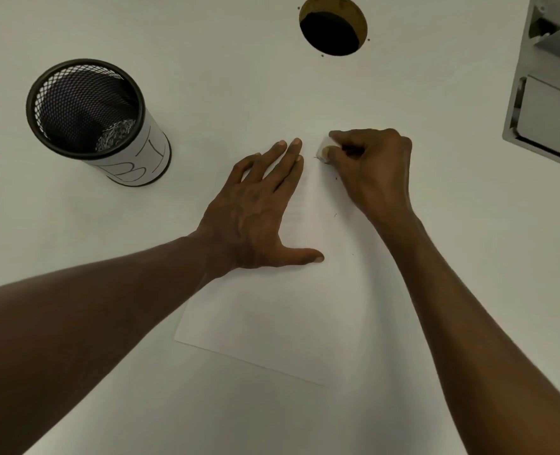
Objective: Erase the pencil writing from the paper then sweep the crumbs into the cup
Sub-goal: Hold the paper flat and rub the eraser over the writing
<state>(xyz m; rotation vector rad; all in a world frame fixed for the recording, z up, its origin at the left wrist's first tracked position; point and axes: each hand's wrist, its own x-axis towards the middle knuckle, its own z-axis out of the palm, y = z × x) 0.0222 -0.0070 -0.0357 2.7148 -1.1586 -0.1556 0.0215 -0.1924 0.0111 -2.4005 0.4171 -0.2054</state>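
Observation:
A white sheet of paper [282, 316] lies on the white table, its far end under my hands. My left hand [262, 208] rests flat on the sheet, fingers spread, pressing it down. My right hand [370, 169] is closed around a small white eraser [323, 151], which touches the paper near its far end. A few dark crumbs [335, 215] lie scattered on the sheet beside my right wrist. A black mesh cup [88, 110] with a white paper label stands upright at the far left, apart from the paper. Pencil writing is too faint to make out.
A round cable hole [333, 26] opens in the table at the far middle. A grey metal unit [548, 90] sits at the right edge. Something pale and shredded lies inside the cup.

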